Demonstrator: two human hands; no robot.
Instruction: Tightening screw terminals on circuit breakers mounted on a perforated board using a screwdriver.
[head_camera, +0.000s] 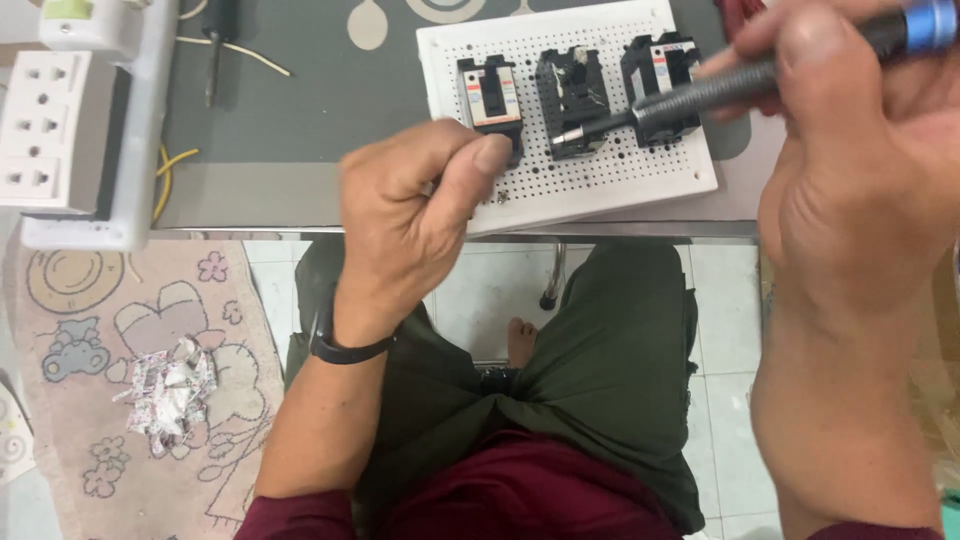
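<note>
One view only, camera on my head, facing straight down. Close range: my hands fill frame, left hand centre, right hand at right edge. Table edge across top, my lap and floor below.

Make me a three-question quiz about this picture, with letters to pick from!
1. Where does the screwdriver tip point?
A. middle breaker
B. socket strip
C. floor mat

2. How many black breakers sit on the white board?
A. one
B. three
C. five

3. What is the left hand doing?
A. lying flat and open
B. pinching at the left breaker
C. holding a cup

Answers: 1 A, the screwdriver in the right hand meets the middle breaker. 2 B, three stand in a row on the white board. 3 B, the left hand curls, thumb at the left breaker.
</note>
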